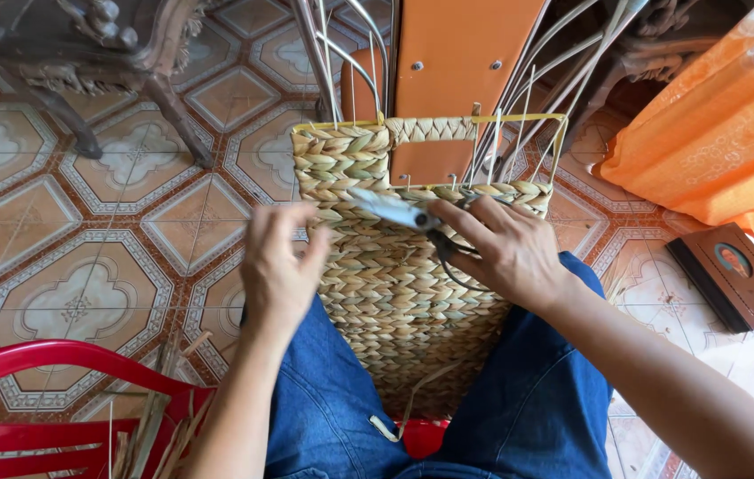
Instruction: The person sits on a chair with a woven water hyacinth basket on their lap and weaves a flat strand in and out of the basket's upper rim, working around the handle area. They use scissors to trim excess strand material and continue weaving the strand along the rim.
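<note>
Scissors [412, 215] are being gripped tight in the right hand [505, 253], blades lying leftward across the basket [394, 284] just beneath. The left hand [279, 266] is being held nearer the tips, fingers curled, gripping nothing visible.

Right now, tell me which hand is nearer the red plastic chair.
Left. The left hand rests on the woven basket's left edge, above the red plastic chair at lower left. The right hand, holding scissors, is farther away, across the basket.
</note>
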